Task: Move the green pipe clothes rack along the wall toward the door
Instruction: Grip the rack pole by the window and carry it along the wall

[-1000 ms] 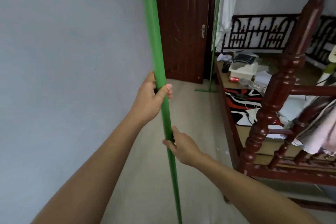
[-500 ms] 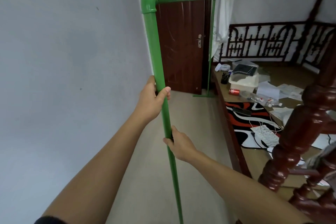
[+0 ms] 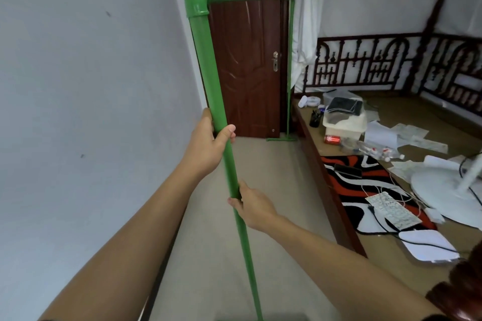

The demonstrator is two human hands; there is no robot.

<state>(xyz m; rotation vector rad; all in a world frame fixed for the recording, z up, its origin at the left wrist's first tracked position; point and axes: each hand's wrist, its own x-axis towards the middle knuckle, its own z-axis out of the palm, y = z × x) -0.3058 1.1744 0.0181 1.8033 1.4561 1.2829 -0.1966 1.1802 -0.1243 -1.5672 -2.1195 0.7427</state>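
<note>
1. since the earlier frame the view went forward: the carved post that stood at the right is now only a dark corner at the bottom right, and the door (image 3: pixel 242 60) looks nearer; both hands keep the same places on the pipe.
2. the left hand (image 3: pixel 208 146) is wrapped around the near upright of the rack (image 3: pixel 208 68), the thumb pressed on the front of the pipe.
3. the right hand (image 3: pixel 254 207) grips the same upright lower down, the fingers curled behind it.
4. the upright stands just beside the wall (image 3: pixel 91 86), a little tilted, with an elbow joint at the top.
5. from the elbow the top bar goes to the far upright, whose foot is on the floor (image 3: pixel 273 177) next to the door.
6. a white cloth (image 3: pixel 307 8) hangs at the far end.
7. at the right is a low platform (image 3: pixel 417 117) with a box, a can, papers and a rug.
</note>
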